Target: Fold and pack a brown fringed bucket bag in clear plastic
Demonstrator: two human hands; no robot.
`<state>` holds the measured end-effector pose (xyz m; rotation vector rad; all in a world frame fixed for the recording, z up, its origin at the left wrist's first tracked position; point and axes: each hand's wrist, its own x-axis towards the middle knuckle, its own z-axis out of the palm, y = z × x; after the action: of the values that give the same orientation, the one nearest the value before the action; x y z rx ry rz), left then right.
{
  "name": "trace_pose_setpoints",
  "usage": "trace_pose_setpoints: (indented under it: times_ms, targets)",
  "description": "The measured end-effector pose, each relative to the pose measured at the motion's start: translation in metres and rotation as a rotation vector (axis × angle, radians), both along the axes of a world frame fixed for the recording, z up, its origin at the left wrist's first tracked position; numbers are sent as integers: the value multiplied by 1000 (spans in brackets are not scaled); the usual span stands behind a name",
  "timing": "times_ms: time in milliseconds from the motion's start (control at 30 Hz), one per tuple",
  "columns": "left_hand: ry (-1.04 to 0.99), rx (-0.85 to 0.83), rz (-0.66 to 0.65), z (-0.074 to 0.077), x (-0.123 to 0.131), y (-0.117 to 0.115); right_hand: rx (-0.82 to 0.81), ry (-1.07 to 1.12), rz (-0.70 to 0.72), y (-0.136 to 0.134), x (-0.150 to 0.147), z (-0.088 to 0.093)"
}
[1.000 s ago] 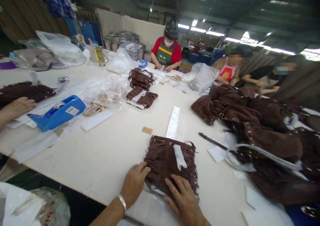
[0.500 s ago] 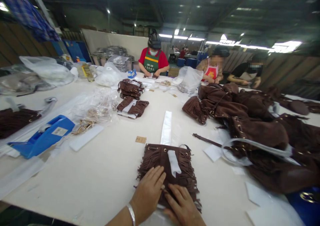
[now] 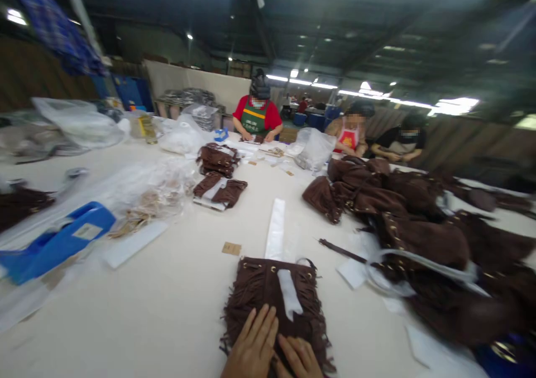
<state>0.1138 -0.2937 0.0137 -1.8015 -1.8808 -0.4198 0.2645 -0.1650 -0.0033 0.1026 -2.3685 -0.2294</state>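
A brown fringed suede bag (image 3: 259, 291) lies flat on the white table (image 3: 176, 300) right in front of me, with a white paper strip (image 3: 290, 293) on its middle. My left hand (image 3: 251, 347) rests flat on the bag's near left part, fingers stretched out. Beside it, my right hand (image 3: 298, 358) also lies flat on the bag, fingers extended and touching the left hand. Neither hand grips anything.
A heap of brown fringed bags (image 3: 419, 221) fills the right side. Folded brown bags (image 3: 218, 163) sit mid-table. A blue tape dispenser (image 3: 54, 241) and clear plastic bags (image 3: 146, 194) lie to the left. A small tan tag (image 3: 231, 248) lies near the bag. Several people work at the far end.
The view has tilted up. My hands slid from the bag's near edge onto its surface and came together, now lying flat side by side.
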Motion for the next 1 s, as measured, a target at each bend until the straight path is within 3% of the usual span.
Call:
trace_pose_setpoints:
  times_ms: [100, 267, 367, 500, 667, 733, 867, 933, 1000]
  targets:
    - [41, -16, -66, -1, -2, -2, 6, -140, -18, -4, 12, 23]
    - [75, -6, -141, 8, -5, 5, -66, -254, -181, -5, 46, 55]
    - [69, -50, -136, 17, 3, 10, -218, -265, -264, -5, 60, 53]
    - [36, -150, -294, 21, 10, 16, -370, -171, -282, -7, 59, 37]
    - [-213, -311, -324, 23, 5, 19, -486, -159, -279, -9, 77, 37]
    - [-309, -349, -329, 24, 4, 20, -653, -157, -331, -4, 92, 42]
    - [-394, -381, -307, 22, 5, 23, -1208, -50, -585, 18, 103, 45]
    - [-412, -386, -301, 21, 5, 24, -1447, -90, -582, 28, 93, 44]
    - [-429, -398, -300, 19, 5, 24, -1579, -137, -532, 32, 79, 42]
